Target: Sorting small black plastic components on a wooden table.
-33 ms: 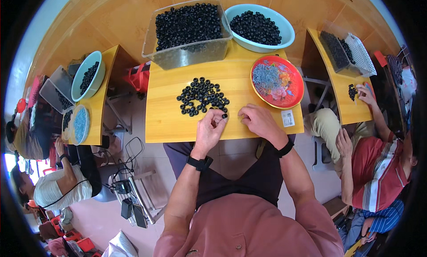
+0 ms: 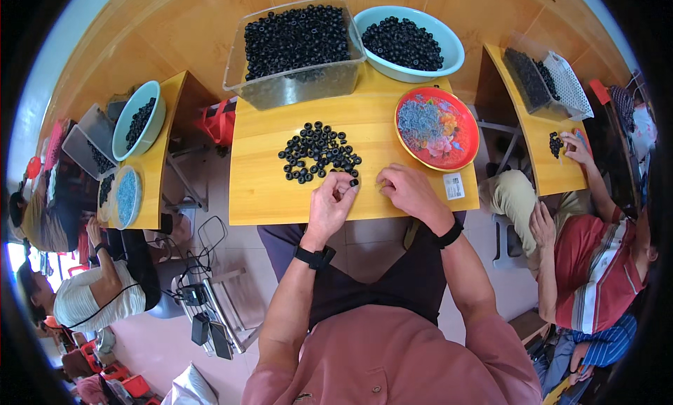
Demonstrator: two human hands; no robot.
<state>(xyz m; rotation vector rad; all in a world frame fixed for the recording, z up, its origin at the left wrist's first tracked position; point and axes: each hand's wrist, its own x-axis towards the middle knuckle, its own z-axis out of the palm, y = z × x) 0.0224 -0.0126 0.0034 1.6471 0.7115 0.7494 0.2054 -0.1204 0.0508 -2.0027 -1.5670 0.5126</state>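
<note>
Near the front edge of the yellow table (image 2: 270, 202), my left hand (image 2: 329, 207) pinches a small black ring-shaped piece (image 2: 353, 183) between thumb and forefinger. To its right, my right hand (image 2: 410, 193) has its fingers curled and pressed together; whatever may be in them is too small to make out. A loose pile of black ring-shaped pieces (image 2: 317, 151) lies just beyond my left hand. Beyond my right hand sits a round red tray (image 2: 459, 149) with a flower pattern, holding a heap of tiny blue-grey pieces (image 2: 417, 119).
At the back stand a clear plastic bin (image 2: 298, 90) and a light blue basin (image 2: 406, 73), both full of black pieces. A white label (image 2: 454, 186) lies by the tray. People sit at side tables, one in a red shirt (image 2: 596, 272) on the right. Cables (image 2: 203, 247) hang at left.
</note>
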